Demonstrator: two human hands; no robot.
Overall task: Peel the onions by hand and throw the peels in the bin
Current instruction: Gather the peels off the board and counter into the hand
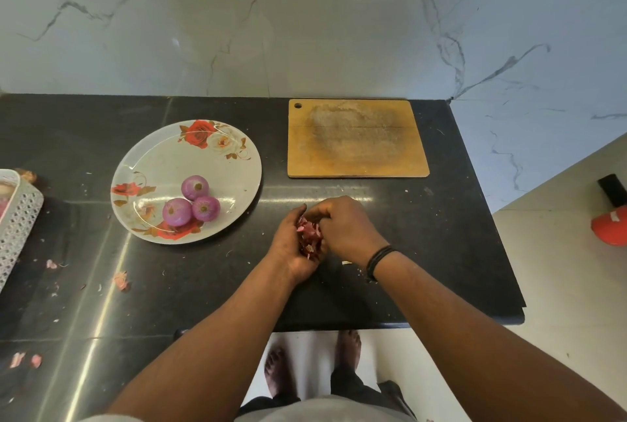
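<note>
Three peeled purple onions (191, 203) lie together on a white floral plate (159, 157) on the black counter. Right of the plate, my left hand (291, 248) cups a bunch of red onion peels (308, 235). My right hand (346, 228) is curled against the same bunch from the right, fingers on the peels. Loose peel scraps (120, 280) lie on the counter at the left, with more scraps (25, 360) near the front edge. No bin that I can tell for sure is in view.
A worn wooden cutting board (356, 140) lies at the back right by the marble wall. A white perforated basket (15, 218) stands at the left edge. The counter ends at the right; a red and black object (610, 218) is on the floor there.
</note>
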